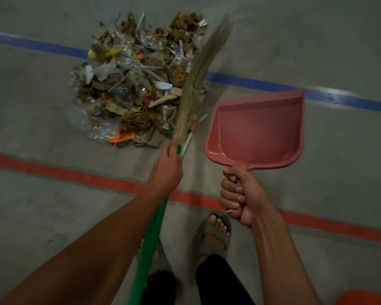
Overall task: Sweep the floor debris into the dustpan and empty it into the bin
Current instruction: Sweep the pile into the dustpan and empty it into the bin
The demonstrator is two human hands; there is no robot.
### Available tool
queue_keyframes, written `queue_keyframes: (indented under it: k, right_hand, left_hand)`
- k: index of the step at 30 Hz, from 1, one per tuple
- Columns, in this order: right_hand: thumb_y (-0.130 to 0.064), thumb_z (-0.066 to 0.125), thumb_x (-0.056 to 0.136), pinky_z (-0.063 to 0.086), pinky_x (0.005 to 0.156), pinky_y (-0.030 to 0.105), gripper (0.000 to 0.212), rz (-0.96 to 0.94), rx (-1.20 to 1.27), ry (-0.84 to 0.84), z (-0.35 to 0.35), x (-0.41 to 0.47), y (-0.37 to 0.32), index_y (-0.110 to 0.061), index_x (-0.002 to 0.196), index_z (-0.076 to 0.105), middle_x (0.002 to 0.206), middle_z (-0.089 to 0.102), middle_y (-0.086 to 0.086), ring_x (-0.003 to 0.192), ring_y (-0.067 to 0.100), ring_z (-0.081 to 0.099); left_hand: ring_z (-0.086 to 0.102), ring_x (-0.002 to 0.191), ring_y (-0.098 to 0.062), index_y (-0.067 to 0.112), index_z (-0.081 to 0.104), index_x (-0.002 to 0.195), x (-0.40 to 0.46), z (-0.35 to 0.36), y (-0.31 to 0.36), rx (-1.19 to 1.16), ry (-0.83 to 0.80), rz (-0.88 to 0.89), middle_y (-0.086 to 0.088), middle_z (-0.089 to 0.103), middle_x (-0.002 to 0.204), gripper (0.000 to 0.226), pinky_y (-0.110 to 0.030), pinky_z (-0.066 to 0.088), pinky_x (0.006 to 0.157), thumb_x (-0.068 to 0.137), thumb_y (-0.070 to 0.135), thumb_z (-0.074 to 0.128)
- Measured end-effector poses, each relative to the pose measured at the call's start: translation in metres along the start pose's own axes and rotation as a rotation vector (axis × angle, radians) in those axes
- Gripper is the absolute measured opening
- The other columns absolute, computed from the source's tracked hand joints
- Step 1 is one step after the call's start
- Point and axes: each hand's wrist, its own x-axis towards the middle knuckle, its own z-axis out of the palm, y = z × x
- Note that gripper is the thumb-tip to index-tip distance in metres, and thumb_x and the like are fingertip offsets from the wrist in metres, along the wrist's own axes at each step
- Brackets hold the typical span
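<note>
Broom (198, 84) in left hand (166, 172), dustpan (257, 130) in right hand (242, 194), beside debris (136, 84).

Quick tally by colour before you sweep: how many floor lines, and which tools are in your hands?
Blue floor line: 1 (runs under the debris pile)
Red floor line: 1
Green-handled broom: 1, in the left hand
Pink dustpan: 1, in the right hand, holding no debris
Total: 2 lines, 2 tools, 4 things

Pink dustpan (260, 130) empty, beside debris pile (136, 84).
</note>
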Motion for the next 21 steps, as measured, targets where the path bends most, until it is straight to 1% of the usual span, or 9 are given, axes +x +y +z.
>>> queue_keyframes:
  k: [4,8,11,15,16,18,20,21]
  right_hand:
    - [-0.016,0.050,0.095,0.018,0.031,0.015,0.032,0.080,-0.032,-0.018,0.024,0.012,0.029,-0.021,0.066,0.038,0.043,0.021,-0.009,0.030,0.003,0.017]
    - [-0.016,0.049,0.095,0.018,0.030,0.014,0.032,0.183,-0.027,-0.056,0.040,0.023,0.057,-0.021,0.066,0.038,0.042,0.021,-0.010,0.029,0.002,0.017]
    - [-0.015,0.046,0.097,0.019,0.029,0.015,0.032,0.289,-0.010,-0.095,0.041,0.035,0.074,-0.020,0.066,0.038,0.040,0.023,-0.011,0.027,0.002,0.020]
    - [-0.016,0.044,0.097,0.024,0.027,0.017,0.033,0.449,0.029,-0.110,0.029,0.057,0.080,-0.021,0.065,0.037,0.039,0.027,-0.011,0.026,0.002,0.025]
    - [-0.015,0.047,0.096,0.025,0.028,0.018,0.033,0.483,0.032,-0.112,0.023,0.064,0.081,-0.021,0.065,0.037,0.039,0.028,-0.010,0.026,0.002,0.026]
    - [-0.010,0.061,0.089,0.025,0.029,0.018,0.035,0.554,0.054,-0.133,0.009,0.077,0.082,-0.020,0.064,0.039,0.039,0.030,-0.010,0.027,0.003,0.028]
    - [-0.002,0.076,0.077,0.025,0.030,0.020,0.041,0.634,0.085,-0.165,-0.008,0.086,0.084,-0.019,0.062,0.042,0.040,0.033,-0.009,0.028,0.004,0.025]
    - [0.000,0.079,0.074,0.025,0.029,0.020,0.042,0.670,0.093,-0.167,-0.019,0.091,0.085,-0.018,0.062,0.042,0.041,0.033,-0.009,0.030,0.004,0.022]
  left_hand:
    - [0.056,0.116,-0.033,0.019,0.021,0.163,-0.007,-0.051,-0.039,-0.085,0.019,0.023,-0.014,0.046,0.146,0.062,-0.043,0.051,0.092,0.107,0.027,0.046]
    - [0.054,0.119,-0.032,0.015,0.023,0.163,-0.012,-0.089,-0.075,-0.073,0.067,0.044,-0.015,0.046,0.147,0.063,-0.042,0.047,0.093,0.107,0.026,0.049]
    - [0.054,0.121,-0.035,0.017,0.021,0.163,-0.012,-0.106,-0.101,-0.043,0.069,0.040,-0.014,0.043,0.150,0.065,-0.047,0.049,0.093,0.106,0.026,0.050]
    - [0.054,0.123,-0.037,0.022,0.019,0.163,-0.013,-0.114,-0.126,-0.025,0.042,0.020,-0.012,0.039,0.154,0.067,-0.051,0.051,0.095,0.105,0.026,0.052]
    - [0.054,0.123,-0.037,0.023,0.019,0.163,-0.014,-0.113,-0.130,-0.016,0.038,0.024,-0.011,0.038,0.154,0.067,-0.051,0.052,0.094,0.105,0.026,0.052]
    - [0.055,0.122,-0.038,0.022,0.019,0.163,-0.012,-0.110,-0.133,-0.001,0.039,0.025,-0.010,0.037,0.153,0.067,-0.053,0.053,0.092,0.104,0.026,0.052]
    - [0.055,0.120,-0.038,0.020,0.021,0.162,-0.009,-0.102,-0.131,-0.002,0.051,0.012,-0.010,0.037,0.153,0.067,-0.052,0.053,0.091,0.103,0.026,0.052]
    - [0.055,0.120,-0.038,0.019,0.022,0.162,-0.007,-0.096,-0.129,-0.010,0.054,0.005,-0.011,0.037,0.153,0.067,-0.052,0.052,0.091,0.103,0.025,0.052]
